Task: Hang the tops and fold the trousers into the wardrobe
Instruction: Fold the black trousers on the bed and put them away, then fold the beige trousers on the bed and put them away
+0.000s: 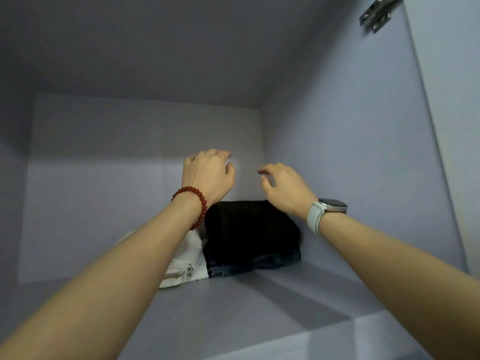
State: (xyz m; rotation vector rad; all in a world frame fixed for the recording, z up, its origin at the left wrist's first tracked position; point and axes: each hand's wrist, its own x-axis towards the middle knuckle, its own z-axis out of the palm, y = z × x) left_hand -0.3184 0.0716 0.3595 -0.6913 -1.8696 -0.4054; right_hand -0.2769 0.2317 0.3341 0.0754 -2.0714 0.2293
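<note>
"Two piles of folded trousers sit on the shelf (259,302) inside the wardrobe (350,152). Can you see them?"

"Yes. Where are they?"

"Near the back, over by the right wall. The black trousers (249,229) lie on top of some dark blue ones (259,265). The white trousers (187,261) are just beside them, touching, on the left side."

"What are your hands doing?"

"Both are up in the air above the piles. My left hand (207,175) has loose, bent fingers and holds nothing. My right hand (283,185) is the same, fingers spread a bit and curled down, and it holds nothing too. Neither one touches the clothes."

"Are the trousers heavy?"

"I think not very. They look soft and floppy, like cloth always is. The dark blue ones look thicker, maybe like jeans, so I guess they are a bit heavier and stiffer."

"Will they break?"

"No, but I think they can come undone. If I grab one corner, the folds may fall open."

"So how would you hold them?"

"I would slide flat hands under a whole pile, one on each side, or press down on top to make it neat. The black pile leans a little over the front edge of the blue ones, so I would be gentle there."

"Are the tops here?"

"I cannot see any."
</note>
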